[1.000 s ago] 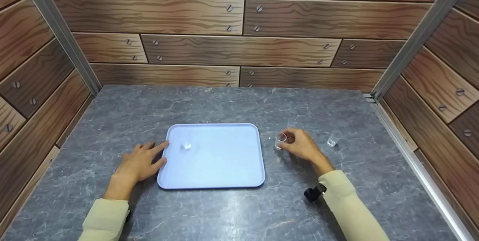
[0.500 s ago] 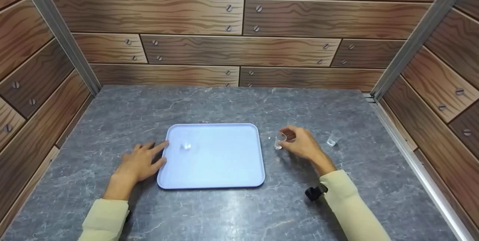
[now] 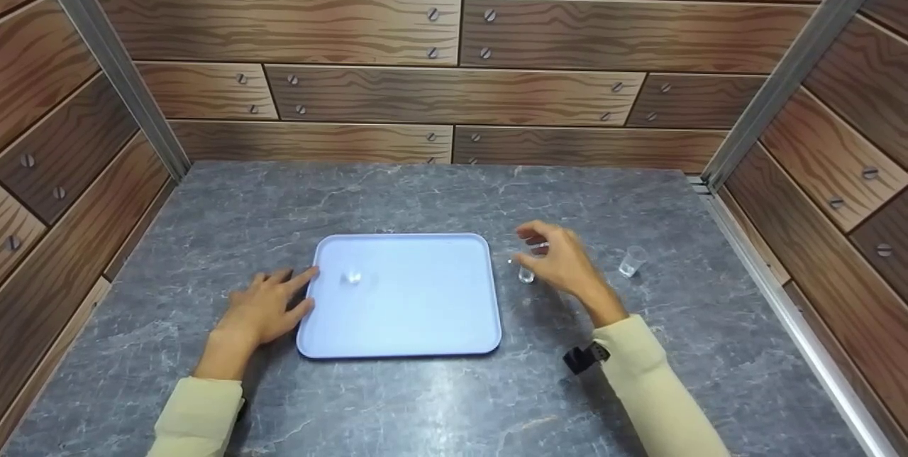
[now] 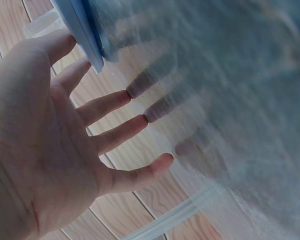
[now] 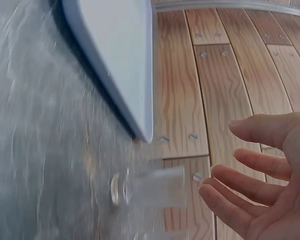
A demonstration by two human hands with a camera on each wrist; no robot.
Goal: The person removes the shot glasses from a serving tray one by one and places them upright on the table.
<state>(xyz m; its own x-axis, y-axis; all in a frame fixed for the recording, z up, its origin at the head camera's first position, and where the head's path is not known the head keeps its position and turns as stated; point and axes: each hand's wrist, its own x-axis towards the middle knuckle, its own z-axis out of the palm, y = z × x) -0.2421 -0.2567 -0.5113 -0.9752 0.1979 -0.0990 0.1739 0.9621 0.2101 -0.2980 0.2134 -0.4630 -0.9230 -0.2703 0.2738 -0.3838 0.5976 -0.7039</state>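
The blue tray (image 3: 404, 315) lies on the grey marbled table. My left hand (image 3: 259, 311) rests at its left edge with fingers spread, the index finger and thumb touching the rim. A clear plastic cup (image 3: 352, 276) stands on the tray's left part; its outline is faint. Just right of the tray a second clear cup (image 5: 160, 187) stands on the table. My right hand (image 3: 560, 258) hovers by it, thumb and fingers apart, holding nothing; in the head view the hand partly covers this cup. A third clear cup (image 3: 631, 262) stands farther right.
Wood-plank-patterned walls (image 3: 454, 31) enclose the table at the back and both sides, with metal posts in the corners. A metal rail (image 3: 801, 329) runs along the right edge. A tiny bright speck (image 3: 509, 261) shows beside the tray.
My right hand has let go of the cup beside the tray and moved slightly up and away, its fingers spreading. The cup stays on the table. My left hand has not moved.
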